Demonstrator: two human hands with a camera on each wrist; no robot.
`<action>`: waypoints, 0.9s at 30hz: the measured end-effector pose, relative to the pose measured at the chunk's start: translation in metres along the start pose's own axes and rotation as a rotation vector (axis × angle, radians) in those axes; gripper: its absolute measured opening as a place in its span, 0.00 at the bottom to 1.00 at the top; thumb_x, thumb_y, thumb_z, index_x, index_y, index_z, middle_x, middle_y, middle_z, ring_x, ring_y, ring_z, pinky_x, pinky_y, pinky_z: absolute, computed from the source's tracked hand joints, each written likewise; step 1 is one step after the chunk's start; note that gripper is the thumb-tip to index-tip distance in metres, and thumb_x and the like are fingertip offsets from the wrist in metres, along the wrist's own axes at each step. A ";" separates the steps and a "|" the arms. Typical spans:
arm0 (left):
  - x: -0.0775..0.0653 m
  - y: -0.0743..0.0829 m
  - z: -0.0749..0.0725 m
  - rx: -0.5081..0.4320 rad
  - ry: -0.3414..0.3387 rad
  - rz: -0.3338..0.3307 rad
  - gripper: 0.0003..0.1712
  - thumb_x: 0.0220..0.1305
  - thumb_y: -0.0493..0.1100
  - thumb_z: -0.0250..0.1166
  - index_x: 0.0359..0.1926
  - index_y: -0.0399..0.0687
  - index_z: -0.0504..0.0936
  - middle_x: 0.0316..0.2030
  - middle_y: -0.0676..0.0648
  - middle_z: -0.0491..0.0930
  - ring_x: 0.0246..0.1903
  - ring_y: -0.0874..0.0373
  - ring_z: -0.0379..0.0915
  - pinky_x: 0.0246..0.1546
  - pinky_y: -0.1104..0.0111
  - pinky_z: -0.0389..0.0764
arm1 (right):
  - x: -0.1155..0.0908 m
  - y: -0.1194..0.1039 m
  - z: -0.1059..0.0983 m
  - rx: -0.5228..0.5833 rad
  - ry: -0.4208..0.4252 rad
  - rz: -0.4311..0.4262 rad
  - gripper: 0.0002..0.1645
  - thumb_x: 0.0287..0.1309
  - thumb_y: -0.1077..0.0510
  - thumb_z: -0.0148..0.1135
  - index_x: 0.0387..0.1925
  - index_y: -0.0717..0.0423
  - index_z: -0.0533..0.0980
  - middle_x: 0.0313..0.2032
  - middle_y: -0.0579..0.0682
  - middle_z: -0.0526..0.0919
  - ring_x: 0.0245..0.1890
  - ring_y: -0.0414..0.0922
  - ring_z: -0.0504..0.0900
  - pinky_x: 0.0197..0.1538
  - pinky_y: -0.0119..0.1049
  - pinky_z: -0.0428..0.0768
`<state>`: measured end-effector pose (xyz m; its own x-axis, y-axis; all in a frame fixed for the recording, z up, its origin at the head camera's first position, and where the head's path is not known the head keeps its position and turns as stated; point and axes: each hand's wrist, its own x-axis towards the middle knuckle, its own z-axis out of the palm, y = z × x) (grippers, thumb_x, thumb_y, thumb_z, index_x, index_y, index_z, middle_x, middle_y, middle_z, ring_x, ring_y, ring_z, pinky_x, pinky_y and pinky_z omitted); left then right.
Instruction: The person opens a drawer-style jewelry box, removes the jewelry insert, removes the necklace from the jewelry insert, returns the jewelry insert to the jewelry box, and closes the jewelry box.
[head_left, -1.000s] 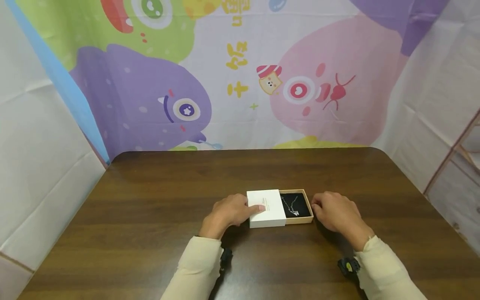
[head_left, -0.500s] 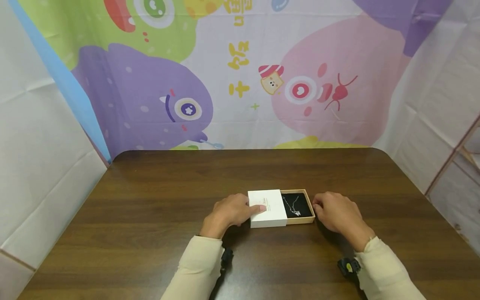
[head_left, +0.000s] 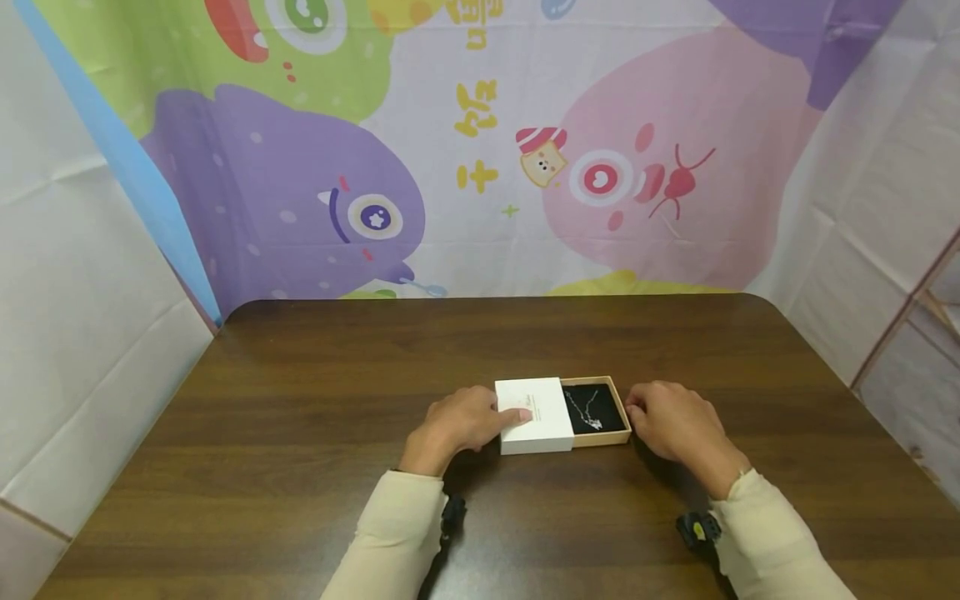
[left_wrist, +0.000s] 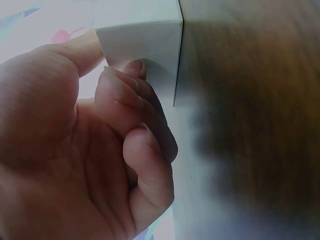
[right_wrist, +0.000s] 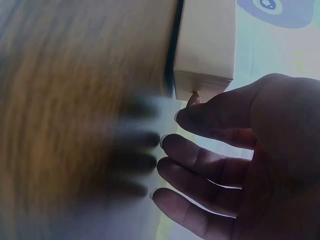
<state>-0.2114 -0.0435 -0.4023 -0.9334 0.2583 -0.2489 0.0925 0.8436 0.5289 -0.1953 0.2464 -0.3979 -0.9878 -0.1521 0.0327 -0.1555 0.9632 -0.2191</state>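
A white slide-out jewelry box [head_left: 547, 437] lies on the brown table, its sleeve at the left. From its right end sticks a tan-rimmed tray [head_left: 596, 442] with a black pad inside. On that pad lies a silver chain necklace [head_left: 592, 423] with a small pendant. My left hand [head_left: 461, 421] grips the sleeve, thumb on its top, curled fingers against its left end [left_wrist: 150, 42]. At the tray's end, my right hand [head_left: 675, 421] pinches with thumb and index finger; a small brownish tip [right_wrist: 194, 98] shows there. Its other fingers [right_wrist: 200, 182] bend loosely below.
The dark wooden table [head_left: 337, 358] extends around the box. Behind its far edge hangs a cartoon-printed cloth [head_left: 480, 242], with pale panels [head_left: 82, 292] at the sides. Black wrist cameras [head_left: 697, 529] sit at both cream sleeves [head_left: 768, 537].
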 end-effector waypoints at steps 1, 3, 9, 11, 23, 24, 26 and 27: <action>0.000 0.000 0.000 -0.002 0.000 0.000 0.29 0.64 0.71 0.61 0.32 0.49 0.80 0.21 0.49 0.76 0.20 0.56 0.72 0.27 0.61 0.68 | 0.000 0.000 0.000 0.001 -0.002 0.002 0.07 0.64 0.56 0.61 0.37 0.50 0.84 0.37 0.52 0.85 0.35 0.53 0.81 0.35 0.55 0.77; 0.000 -0.001 0.000 -0.005 -0.002 0.000 0.29 0.64 0.71 0.61 0.32 0.49 0.80 0.21 0.49 0.76 0.20 0.56 0.72 0.27 0.61 0.68 | 0.000 0.000 0.000 0.006 -0.003 0.004 0.07 0.64 0.57 0.61 0.37 0.50 0.84 0.37 0.52 0.85 0.35 0.53 0.81 0.35 0.56 0.77; 0.000 -0.001 0.000 -0.001 -0.004 0.007 0.30 0.64 0.71 0.60 0.31 0.49 0.79 0.20 0.49 0.76 0.19 0.56 0.72 0.27 0.61 0.68 | -0.002 -0.002 -0.002 0.023 -0.012 0.004 0.07 0.65 0.57 0.60 0.37 0.50 0.84 0.36 0.52 0.84 0.34 0.52 0.81 0.35 0.55 0.77; 0.000 -0.001 0.000 -0.004 -0.005 0.010 0.30 0.64 0.71 0.60 0.31 0.49 0.79 0.20 0.49 0.76 0.19 0.56 0.72 0.27 0.61 0.68 | -0.002 -0.002 -0.002 0.028 -0.010 0.001 0.07 0.65 0.58 0.60 0.36 0.51 0.84 0.35 0.51 0.84 0.33 0.52 0.80 0.35 0.54 0.76; -0.001 0.000 -0.001 -0.012 -0.012 0.009 0.29 0.64 0.70 0.60 0.32 0.49 0.80 0.20 0.49 0.76 0.19 0.56 0.72 0.27 0.61 0.69 | -0.002 0.001 0.000 0.044 0.009 -0.026 0.07 0.64 0.60 0.59 0.34 0.52 0.83 0.31 0.49 0.83 0.31 0.49 0.78 0.37 0.52 0.76; -0.001 0.000 -0.001 -0.010 -0.011 0.011 0.29 0.64 0.70 0.60 0.33 0.49 0.80 0.20 0.49 0.76 0.19 0.56 0.72 0.27 0.61 0.69 | -0.002 0.001 0.000 0.044 0.009 -0.027 0.07 0.64 0.60 0.59 0.34 0.52 0.83 0.31 0.49 0.83 0.31 0.49 0.78 0.37 0.52 0.76; -0.002 0.000 -0.001 -0.008 -0.011 0.010 0.29 0.64 0.70 0.61 0.33 0.48 0.80 0.20 0.49 0.76 0.19 0.56 0.72 0.27 0.60 0.69 | -0.002 0.001 0.000 0.045 0.009 -0.027 0.07 0.64 0.60 0.59 0.34 0.53 0.83 0.31 0.49 0.83 0.30 0.49 0.78 0.37 0.52 0.76; -0.002 0.000 -0.001 -0.010 -0.011 0.010 0.29 0.64 0.70 0.61 0.33 0.48 0.80 0.20 0.49 0.76 0.19 0.56 0.73 0.28 0.60 0.69 | -0.002 0.001 0.000 0.046 0.009 -0.027 0.07 0.64 0.60 0.59 0.34 0.53 0.83 0.31 0.49 0.83 0.31 0.49 0.78 0.38 0.52 0.76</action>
<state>-0.2101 -0.0440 -0.4011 -0.9288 0.2717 -0.2521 0.0983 0.8364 0.5392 -0.1939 0.2479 -0.3982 -0.9832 -0.1760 0.0483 -0.1825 0.9476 -0.2621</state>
